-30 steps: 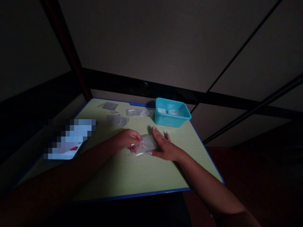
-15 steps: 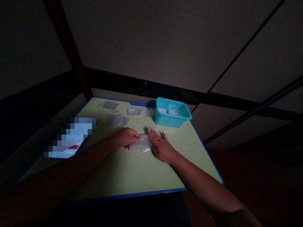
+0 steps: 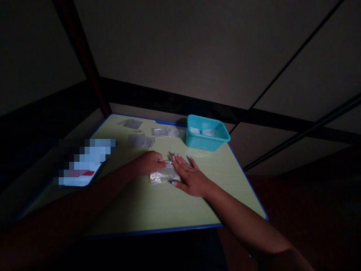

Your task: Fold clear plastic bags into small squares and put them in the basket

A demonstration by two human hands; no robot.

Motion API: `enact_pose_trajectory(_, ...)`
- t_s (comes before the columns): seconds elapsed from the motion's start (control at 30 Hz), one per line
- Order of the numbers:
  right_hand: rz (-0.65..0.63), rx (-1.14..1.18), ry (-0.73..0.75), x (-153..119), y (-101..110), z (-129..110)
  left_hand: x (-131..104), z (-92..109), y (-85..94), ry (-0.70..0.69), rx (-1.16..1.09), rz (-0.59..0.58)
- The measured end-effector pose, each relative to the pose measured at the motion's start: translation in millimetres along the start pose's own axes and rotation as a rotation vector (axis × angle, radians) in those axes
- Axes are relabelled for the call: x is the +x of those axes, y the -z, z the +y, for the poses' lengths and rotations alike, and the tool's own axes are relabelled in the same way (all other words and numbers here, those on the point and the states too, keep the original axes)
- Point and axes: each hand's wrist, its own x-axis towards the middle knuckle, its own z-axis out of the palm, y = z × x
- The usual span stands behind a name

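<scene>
A clear plastic bag point(image 3: 165, 175) lies flat on the table between my hands. My left hand point(image 3: 152, 162) is closed at the bag's upper left, its thumb on the plastic and its other fingers curled, partly hidden. Flat across the bag's right side rests my right hand point(image 3: 191, 176), fingers stretched out and thumb spread toward the near edge. What the bag contains, if anything, I cannot make out.
Other clear packets lie farther back: one point(image 3: 141, 140) near my left hand, one point(image 3: 166, 131) beside the turquoise basket point(image 3: 204, 143), one point(image 3: 133, 124) at the far left. White pieces sit inside the basket. A lit screen point(image 3: 81, 180) stands on the left. The table point(image 3: 135, 214) has blue edging.
My right thumb has spread away from the fingers. The bag's near edge has drawn in and now looks more folded. My left hand stays at the bag's upper left.
</scene>
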Motion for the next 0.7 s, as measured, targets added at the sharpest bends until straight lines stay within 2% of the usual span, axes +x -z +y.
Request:
enact_pose_trajectory(0.1, -0.003, -0.015, -0.008, 0.9, -1.8, -0.1, -0.4, 0.2, -1.4, -0.006, 0.02, 0.044)
enact_pose_trajectory(0.3, -0.018, -0.038, -0.021, 2.4, -2.4, -2.1, -1.2, -0.1, -0.3, -0.002, -0.042, 0.03)
enact_pose_trajectory(0.5, -0.056, -0.047, -0.044, 3.1, 1.7, -5.9, -5.8, 6.4, 3.2, -0.042, 0.088, 0.133)
enact_pose_trajectory(0.7, -0.078, -0.045, -0.043, 3.9, 3.8, -6.6, -11.1, 5.6, -0.2, -0.047, 0.207, 0.109)
